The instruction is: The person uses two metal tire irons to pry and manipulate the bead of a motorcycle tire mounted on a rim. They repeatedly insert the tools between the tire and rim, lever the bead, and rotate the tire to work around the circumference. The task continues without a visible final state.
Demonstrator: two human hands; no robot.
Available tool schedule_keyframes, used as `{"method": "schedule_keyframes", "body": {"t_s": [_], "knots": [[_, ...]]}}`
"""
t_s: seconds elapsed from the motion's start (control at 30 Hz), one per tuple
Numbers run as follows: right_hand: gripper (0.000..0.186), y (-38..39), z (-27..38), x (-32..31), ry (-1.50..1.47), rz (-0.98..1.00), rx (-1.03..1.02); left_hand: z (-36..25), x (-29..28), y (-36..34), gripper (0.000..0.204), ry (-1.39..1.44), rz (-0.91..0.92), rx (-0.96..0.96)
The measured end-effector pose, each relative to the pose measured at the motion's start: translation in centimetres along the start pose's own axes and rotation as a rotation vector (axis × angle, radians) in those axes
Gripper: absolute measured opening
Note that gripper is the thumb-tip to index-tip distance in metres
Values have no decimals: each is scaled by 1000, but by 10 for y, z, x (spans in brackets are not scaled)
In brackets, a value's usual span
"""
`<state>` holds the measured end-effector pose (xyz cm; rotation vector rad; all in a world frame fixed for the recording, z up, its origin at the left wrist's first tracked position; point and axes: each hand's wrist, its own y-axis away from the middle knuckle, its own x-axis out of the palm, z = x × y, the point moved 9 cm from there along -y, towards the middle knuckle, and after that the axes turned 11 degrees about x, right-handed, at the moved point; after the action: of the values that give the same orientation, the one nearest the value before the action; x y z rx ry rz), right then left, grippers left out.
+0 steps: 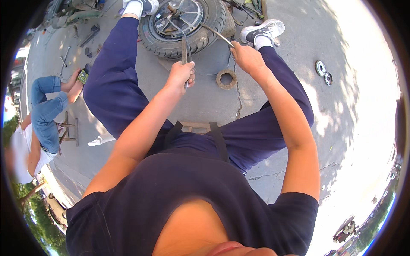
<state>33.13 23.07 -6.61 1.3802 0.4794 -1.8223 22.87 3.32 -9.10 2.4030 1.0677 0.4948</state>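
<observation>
A wheel with a black tire (153,42) and a metal hub (178,21) lies on the ground between my feet. My left hand (181,76) is closed around a flat metal bar (184,52) that points up toward the tire, with a thinner looped piece alongside it. My right hand (247,59) grips a long metal lever (217,33), whose tip reaches the tire beside the rim. A worn ring-shaped part (220,80) lies just below the wheel, between my hands.
Two metal discs (320,68) lie at the right. At the left, a seated person (47,119) in jeans is on a low stool (72,130). Wrenches (65,57) and small parts lie near them. A greenish cluttered machine (77,13) stands at the upper left.
</observation>
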Motion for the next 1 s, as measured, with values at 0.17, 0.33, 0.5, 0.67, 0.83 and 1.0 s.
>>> {"method": "schedule_keyframes", "body": {"t_s": [0.17, 0.33, 0.5, 0.67, 0.83, 1.0], "knots": [[32, -20, 15, -20, 87, 67, 15, -16, 0, -6, 23, 45, 70, -2], [36, -44, 35, -46, 242, 154, -17, -28, 5, -3, 21, 53, 102, -78], [34, -18, 56, -47, 181, 154, 26, -64, -10, -2, 15, 120, 167, -127], [30, 3, 48, -38, 37, 44, 81, -75, -13, -8, 12, 161, 195, -143], [31, 15, 43, -16, 38, 104, 85, -23, -4, 8, 13, -27, 135, -95], [28, 18, 26, -22, 5, 56, 93, -15, -3, 8, 18, -43, 124, -30]]}}
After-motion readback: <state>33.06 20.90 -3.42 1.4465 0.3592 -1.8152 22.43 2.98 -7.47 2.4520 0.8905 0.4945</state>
